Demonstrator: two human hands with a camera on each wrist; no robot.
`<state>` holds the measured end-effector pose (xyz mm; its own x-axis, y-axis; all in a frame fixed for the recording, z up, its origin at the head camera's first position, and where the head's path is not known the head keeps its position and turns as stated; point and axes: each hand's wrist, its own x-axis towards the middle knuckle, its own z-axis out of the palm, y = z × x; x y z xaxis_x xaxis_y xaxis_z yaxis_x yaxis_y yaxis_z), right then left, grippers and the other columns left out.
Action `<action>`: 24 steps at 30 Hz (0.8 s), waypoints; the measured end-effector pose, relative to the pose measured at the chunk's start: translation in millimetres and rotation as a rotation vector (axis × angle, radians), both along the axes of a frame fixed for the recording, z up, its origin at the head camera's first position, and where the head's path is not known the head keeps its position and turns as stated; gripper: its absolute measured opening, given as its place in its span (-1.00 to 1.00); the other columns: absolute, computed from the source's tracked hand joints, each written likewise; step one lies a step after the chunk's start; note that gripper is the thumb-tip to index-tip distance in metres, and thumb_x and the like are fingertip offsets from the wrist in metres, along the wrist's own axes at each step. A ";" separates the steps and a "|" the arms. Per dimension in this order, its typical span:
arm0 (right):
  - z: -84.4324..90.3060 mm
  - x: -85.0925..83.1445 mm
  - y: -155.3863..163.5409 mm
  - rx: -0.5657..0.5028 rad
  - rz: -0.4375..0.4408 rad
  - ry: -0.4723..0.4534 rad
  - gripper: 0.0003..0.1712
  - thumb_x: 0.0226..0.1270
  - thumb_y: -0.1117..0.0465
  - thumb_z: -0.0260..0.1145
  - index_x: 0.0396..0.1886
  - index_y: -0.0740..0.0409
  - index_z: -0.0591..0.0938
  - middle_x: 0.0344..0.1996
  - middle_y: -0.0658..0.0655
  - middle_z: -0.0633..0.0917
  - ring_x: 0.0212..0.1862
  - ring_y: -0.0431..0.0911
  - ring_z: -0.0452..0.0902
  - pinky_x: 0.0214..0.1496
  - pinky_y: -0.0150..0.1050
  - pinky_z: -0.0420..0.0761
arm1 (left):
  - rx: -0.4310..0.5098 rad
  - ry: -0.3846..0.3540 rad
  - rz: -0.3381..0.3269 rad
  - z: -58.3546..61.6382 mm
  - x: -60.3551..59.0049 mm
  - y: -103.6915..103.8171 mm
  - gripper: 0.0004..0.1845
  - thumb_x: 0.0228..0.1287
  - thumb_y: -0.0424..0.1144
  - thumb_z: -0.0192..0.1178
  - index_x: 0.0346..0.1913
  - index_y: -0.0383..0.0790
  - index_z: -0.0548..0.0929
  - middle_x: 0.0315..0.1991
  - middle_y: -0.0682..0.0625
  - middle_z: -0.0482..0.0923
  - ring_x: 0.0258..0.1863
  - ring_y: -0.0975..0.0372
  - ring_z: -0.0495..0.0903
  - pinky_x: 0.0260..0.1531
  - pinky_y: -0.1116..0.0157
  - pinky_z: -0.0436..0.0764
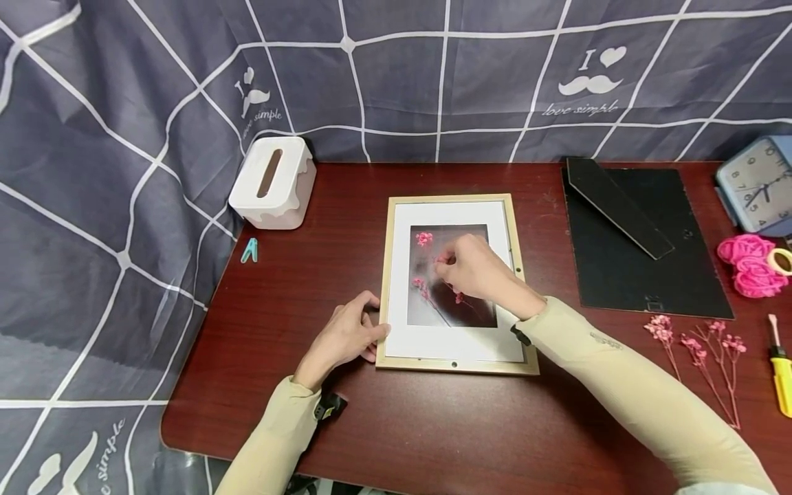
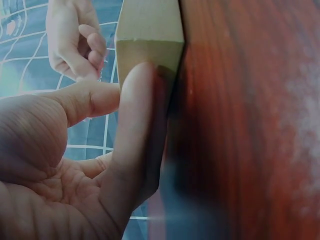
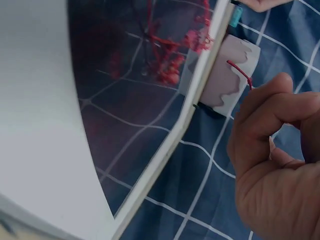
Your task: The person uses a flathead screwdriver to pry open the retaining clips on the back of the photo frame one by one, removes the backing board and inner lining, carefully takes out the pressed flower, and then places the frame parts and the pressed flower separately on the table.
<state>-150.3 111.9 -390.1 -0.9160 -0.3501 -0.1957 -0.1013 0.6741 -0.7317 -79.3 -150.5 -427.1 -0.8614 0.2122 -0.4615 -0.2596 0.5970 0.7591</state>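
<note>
A light wooden picture frame (image 1: 458,366) lies on the table with a white mat (image 1: 399,275) around a dark, glossy panel (image 1: 454,316). Pink dried flower sprigs (image 1: 424,289) lie on that panel. My left hand (image 1: 346,331) holds the frame's lower left edge, thumb and fingertips against the wood (image 2: 150,52). Above the panel, my right hand (image 1: 473,268) pinches a small dried flower sprig between thumb and forefinger. A thin red stem (image 3: 240,74) sticks out past those fingers in the right wrist view; the rest of the sprig is mostly hidden.
A black frame back (image 1: 643,275) with its stand lies right. Loose dried flowers (image 1: 699,350), a yellow-handled screwdriver (image 1: 781,378), pink twine (image 1: 751,265) and a clock (image 1: 757,182) are farther right. A white tissue box (image 1: 275,185) and teal clip (image 1: 249,250) are left.
</note>
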 end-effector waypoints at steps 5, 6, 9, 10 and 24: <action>9.5 4.2 10.0 -0.013 -0.040 0.010 -0.76 0.53 0.24 0.36 -0.31 0.29 0.81 -0.62 0.09 0.76 -0.64 -0.18 0.64 -0.55 -0.41 0.51 | -0.001 0.001 -0.003 -0.4 0.5 0.1 -0.56 0.41 -0.37 0.39 0.27 -0.29 0.55 -0.49 -0.11 0.62 -0.66 0.19 0.74 -0.59 0.20 0.85; 11.2 5.6 12.5 -0.013 -0.046 0.008 -0.76 0.53 0.23 0.36 -0.31 0.28 0.81 -0.63 0.08 0.74 -0.64 -0.19 0.61 -0.55 -0.40 0.51 | -0.001 -0.001 -0.002 0.0 0.6 0.1 -0.56 0.41 -0.37 0.40 0.27 -0.29 0.55 -0.49 -0.11 0.62 -0.66 0.19 0.74 -0.59 0.20 0.85; 15.5 10.4 21.0 0.003 -0.063 0.017 -0.73 0.54 0.21 0.37 -0.39 0.23 0.78 -0.71 0.02 0.66 -0.64 -0.21 0.53 -0.55 -0.40 0.45 | 0.004 -0.004 0.001 0.1 0.5 0.5 -0.56 0.41 -0.38 0.40 0.27 -0.29 0.55 -0.49 -0.11 0.62 -0.66 0.19 0.73 -0.58 0.20 0.86; 16.7 12.6 24.2 0.007 -0.065 0.021 -0.72 0.54 0.21 0.37 -0.43 0.21 0.76 -0.72 0.01 0.64 -0.64 -0.21 0.52 -0.56 -0.40 0.42 | 0.004 -0.004 0.001 0.0 0.5 0.6 -0.57 0.41 -0.38 0.40 0.27 -0.29 0.55 -0.49 -0.11 0.62 -0.65 0.19 0.73 -0.58 0.20 0.86; 20.9 53.4 69.8 0.037 -0.180 0.034 -0.81 0.51 0.20 0.41 -0.31 0.19 0.81 -0.67 -0.03 0.64 -0.57 -0.18 0.50 -0.58 -0.35 0.34 | 0.002 -0.004 0.001 -1.2 0.4 0.9 -0.56 0.42 -0.36 0.40 0.28 -0.26 0.56 -0.47 -0.12 0.63 -0.64 0.18 0.75 -0.57 0.19 0.86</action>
<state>-96.8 181.6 -369.2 -0.9696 -0.1731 -0.1729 -0.0011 0.7098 -0.7044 -78.9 -149.7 -428.4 -0.8597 0.2123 -0.4646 -0.2631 0.5956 0.7590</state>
